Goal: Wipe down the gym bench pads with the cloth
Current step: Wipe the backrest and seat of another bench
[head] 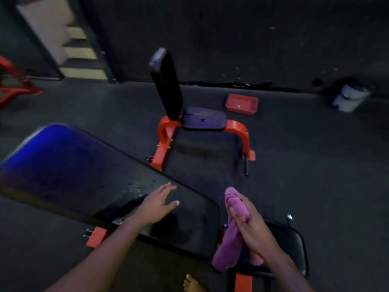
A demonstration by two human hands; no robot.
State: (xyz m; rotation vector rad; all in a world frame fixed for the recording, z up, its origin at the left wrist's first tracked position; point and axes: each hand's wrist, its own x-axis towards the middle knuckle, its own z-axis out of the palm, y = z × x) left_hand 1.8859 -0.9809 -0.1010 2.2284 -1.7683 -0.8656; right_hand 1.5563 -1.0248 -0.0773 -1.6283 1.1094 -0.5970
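A long black bench pad runs from the far left down toward me, with a blue glare on its far end and wet drops near its middle. My left hand hovers over or touches its near end, fingers spread and straight. My right hand grips a pink cloth that hangs down between the long pad and a smaller black seat pad at the lower right. A second bench with an upright back pad stands farther off on an orange frame.
A red tray lies on the dark floor behind the second bench. A white bin stands at the far right by the wall. Red equipment and striped steps sit at the far left. My bare foot shows at the bottom.
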